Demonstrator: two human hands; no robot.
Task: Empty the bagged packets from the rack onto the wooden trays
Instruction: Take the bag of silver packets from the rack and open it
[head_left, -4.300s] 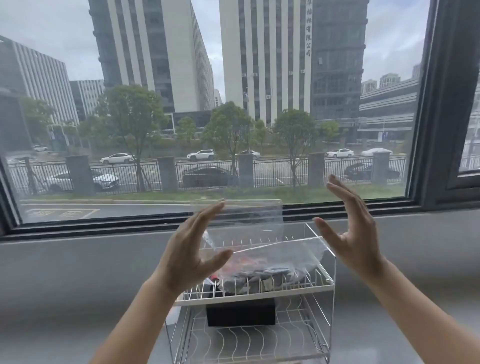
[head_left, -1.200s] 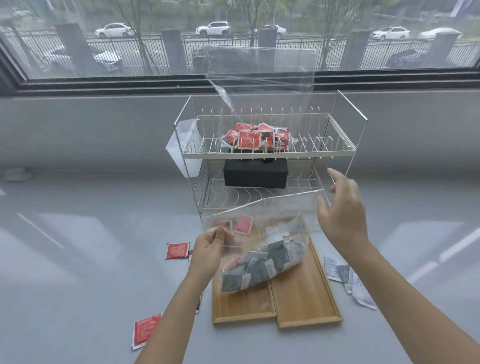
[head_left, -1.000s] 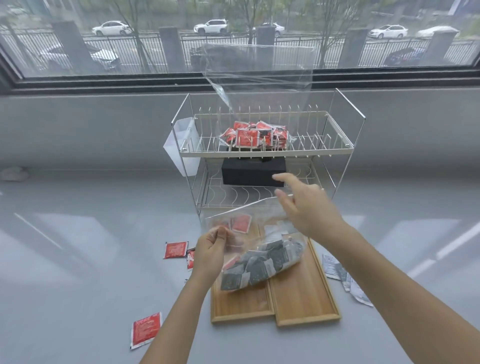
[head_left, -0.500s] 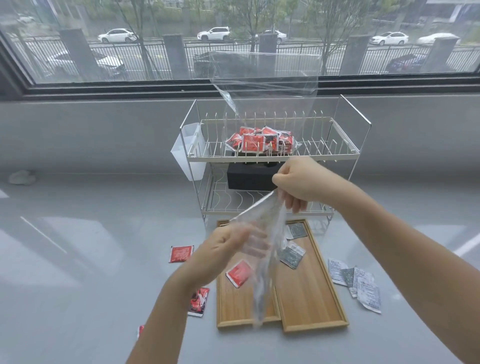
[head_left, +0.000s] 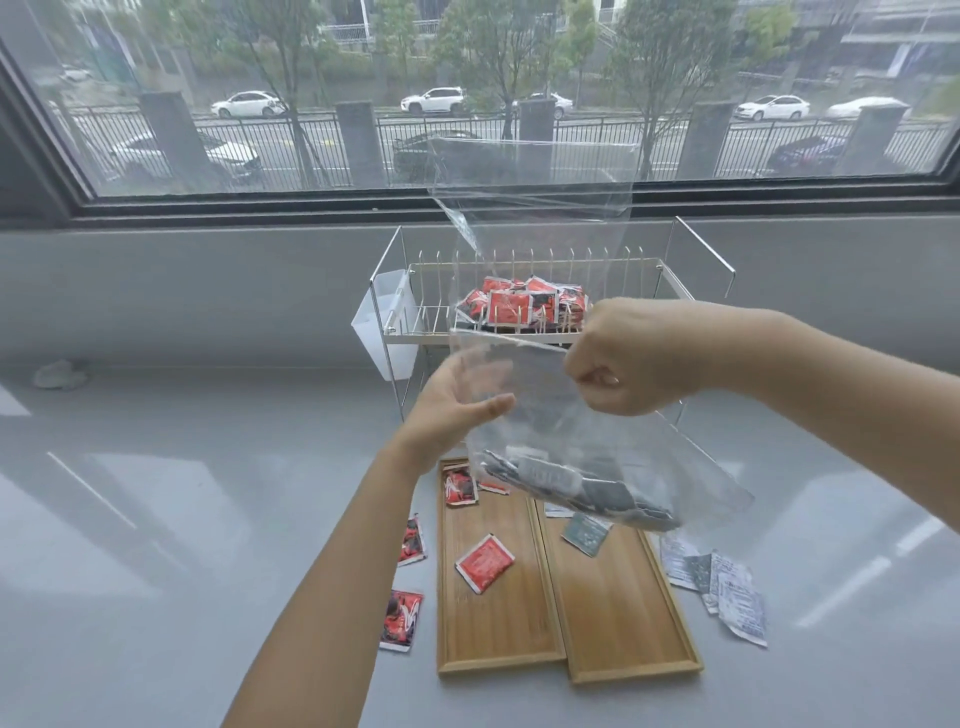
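Head view: two wooden trays (head_left: 618, 618) side by side on the grey counter (head_left: 182, 519), long edges touching. One wire rack (head_left: 670, 280) behind them against the sill, two tiers. Two clear bags: one bag of red packets (head_left: 524, 304) sits on the rack's top tier, its open top standing up in front of the window (head_left: 363, 93); the other, the held bag (head_left: 597, 457), is in the air over the trays' far end.

Loose packets: left tray has three red packets (head_left: 484, 563), two at the far end, one mid-tray. Right tray has one dark packet (head_left: 587, 534) showing, plus a pale one partly hidden under the bag. Two red ones on the counter left of the trays. A cluster of grey-white packets (head_left: 719, 582) on the counter right of the trays; count unclear, they overlap.

Right hand (head_left: 628, 358): fist curled, pinching the held bag's top edge, forearm coming in from the right. Left hand (head_left: 457, 405): fingers straight, palm flat against the bag's left side, partly seen through the plastic.

Held bag hangs tilted between and below the hands; dark packets bunched along its low edge, just above the right tray.
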